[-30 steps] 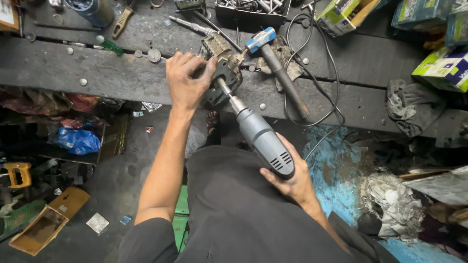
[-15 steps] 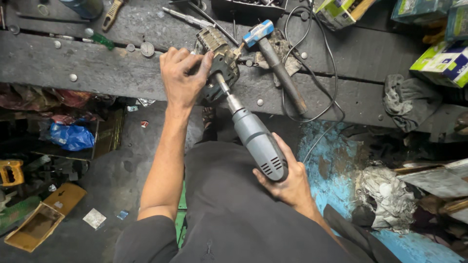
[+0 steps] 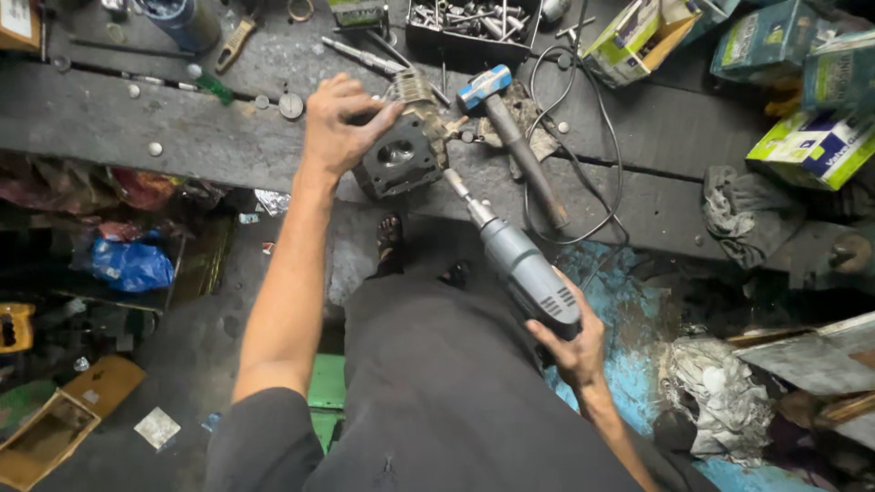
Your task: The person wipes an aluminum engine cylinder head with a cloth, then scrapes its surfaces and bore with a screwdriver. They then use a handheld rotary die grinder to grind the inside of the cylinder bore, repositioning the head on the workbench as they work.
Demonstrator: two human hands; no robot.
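Gripping noted at upper centre of frame: finned engine cylinder (image 3: 401, 157) held down on dark wooden workbench (image 3: 182, 137) by left hand (image 3: 339, 128), fingers spread over top edge. Grey-blue electric drill (image 3: 527, 269) clasped by right hand (image 3: 572, 344) at lower right of centre, fingers wrapped round handle (bit angled up-left, tip at cylinder's side). Blue-headed hammer (image 3: 510, 137) laid just right of cylinder. Tray of bolts (image 3: 465, 23) seen at top edge.

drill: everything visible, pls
The drill is a grey-blue corded power tool with vent slots near the rear. It lies tilted, nose up-left, its metal chuck and bit at the dark engine cylinder on the workbench. The right hand grips its rear; the left hand holds the cylinder.
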